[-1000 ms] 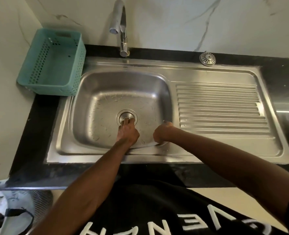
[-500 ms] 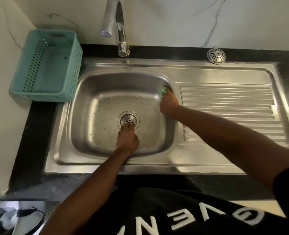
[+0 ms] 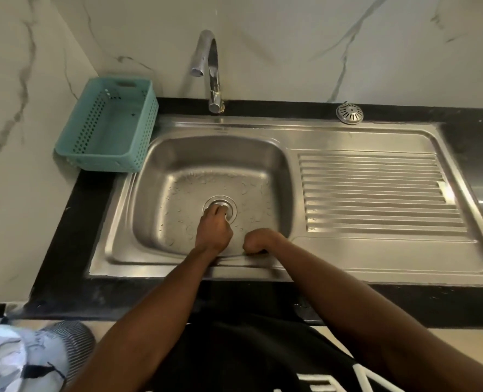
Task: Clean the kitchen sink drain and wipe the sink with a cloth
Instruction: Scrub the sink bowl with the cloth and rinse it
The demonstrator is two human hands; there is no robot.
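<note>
While our left hand (image 3: 213, 232) reaches into the sink (image 3: 178, 165), its fingers (image 3: 217, 212) curl down onto the drain (image 3: 233, 206) at the middle of the wet basin floor, covering most of the strainer; whether they pinch anything we cannot tell. Our right hand (image 3: 258, 240) is balled into a fist against the near wall of the basin, just beside the left wrist. Something may be bunched inside that fist, but no cloth shows, so we cannot tell what it grips. On the counter behind the drainboard (image 3: 376, 190) lies a loose strainer cap (image 3: 349, 113), well apart from both hands. To the left of the sink stands a teal basket (image 3: 138, 114), and the tap (image 3: 210, 69) rises behind the basin. On our black shirt (image 3: 248, 355) we see white lettering, cut off by the frame and not readable.
</note>
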